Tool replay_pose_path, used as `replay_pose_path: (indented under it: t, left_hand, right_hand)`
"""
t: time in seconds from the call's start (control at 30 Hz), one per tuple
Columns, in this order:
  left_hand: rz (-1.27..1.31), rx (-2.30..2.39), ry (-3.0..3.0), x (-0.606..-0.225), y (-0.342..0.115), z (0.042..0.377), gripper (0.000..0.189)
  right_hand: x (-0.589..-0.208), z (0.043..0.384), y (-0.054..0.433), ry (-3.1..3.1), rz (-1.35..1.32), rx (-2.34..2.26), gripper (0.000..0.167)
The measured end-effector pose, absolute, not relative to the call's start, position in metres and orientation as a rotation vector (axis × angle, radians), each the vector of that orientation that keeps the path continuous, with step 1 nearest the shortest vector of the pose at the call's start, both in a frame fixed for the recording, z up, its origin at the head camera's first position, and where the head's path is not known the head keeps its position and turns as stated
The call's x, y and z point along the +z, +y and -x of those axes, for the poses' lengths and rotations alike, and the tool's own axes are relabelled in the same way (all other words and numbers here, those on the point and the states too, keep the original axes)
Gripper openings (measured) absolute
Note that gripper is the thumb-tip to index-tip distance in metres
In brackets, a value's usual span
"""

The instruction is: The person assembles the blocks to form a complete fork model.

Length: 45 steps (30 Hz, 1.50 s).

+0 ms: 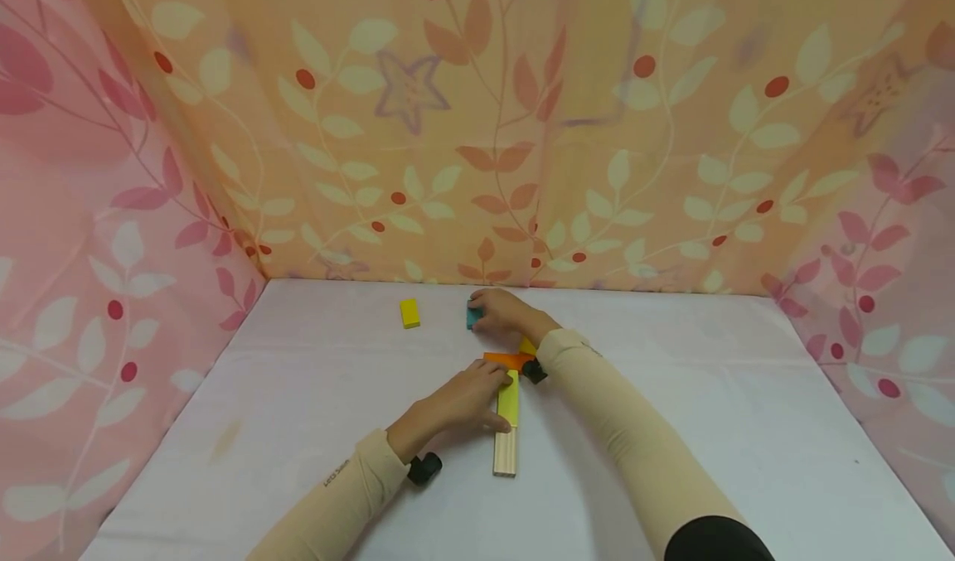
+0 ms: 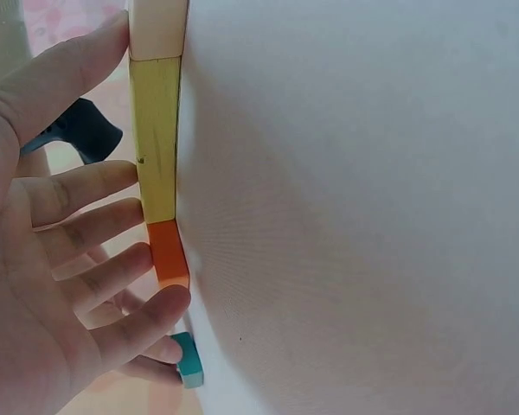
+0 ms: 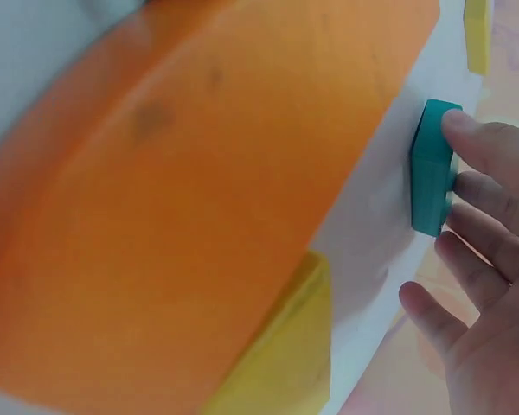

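Observation:
A plain wooden block [image 1: 505, 453], a yellow-green block [image 1: 508, 408] and an orange block [image 1: 496, 359] stand end to end in a line running away from me. My left hand [image 1: 470, 395] lies along their left side, its thumb by the wooden block and its spread fingertips touching the yellow-green and orange ones. Farther back, my right hand [image 1: 507, 311] pinches a teal block [image 3: 432, 169] between thumb and fingers; the block stays at the white surface. Partly hidden by the right wrist, a yellow block [image 1: 528, 346] sits beside the orange one.
Another yellow block [image 1: 409, 313] stands at the back, left of the teal one. White cloth [image 1: 298, 428] covers the table. Patterned curtains enclose the back [image 1: 477, 130] and both sides. Black wrist cameras [image 1: 426, 469] hang below the cuffs, the right one close to the orange block.

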<state>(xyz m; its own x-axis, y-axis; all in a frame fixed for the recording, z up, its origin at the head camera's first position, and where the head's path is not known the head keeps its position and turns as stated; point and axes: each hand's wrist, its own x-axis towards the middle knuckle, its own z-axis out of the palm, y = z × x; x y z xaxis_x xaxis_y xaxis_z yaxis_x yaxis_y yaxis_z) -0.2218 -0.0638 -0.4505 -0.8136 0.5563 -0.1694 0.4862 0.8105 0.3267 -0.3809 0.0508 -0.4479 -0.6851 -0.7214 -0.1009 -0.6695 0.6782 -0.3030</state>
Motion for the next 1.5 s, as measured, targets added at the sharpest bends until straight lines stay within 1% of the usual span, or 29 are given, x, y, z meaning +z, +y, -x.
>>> replay_pose_path:
  t: [0.43, 0.63, 1.1, 1.5]
  left_hand:
    - [-0.775, 0.444, 2.718, -0.453, -0.062, 0.22, 0.069]
    - [-0.768, 0.442, 2.713, -0.453, -0.062, 0.218, 0.068]
    - [-0.757, 0.471, 2.711, -0.455, -0.062, 0.218, 0.069]
    - [-0.763, 0.41, 2.739, -0.451, -0.064, 0.22, 0.07]
  right_hand:
    - [-0.452, 0.38, 0.055, 2.698, 0.988, -0.482, 0.043]
    - [-0.446, 0.373, 0.063, 2.697, 0.936, -0.554, 0.044]
    - [-0.431, 0.366, 0.074, 2.707, 1.023, -0.627, 0.045]
    - [-0.419, 0.361, 0.08, 2.715, 0.92, -0.676, 0.045]
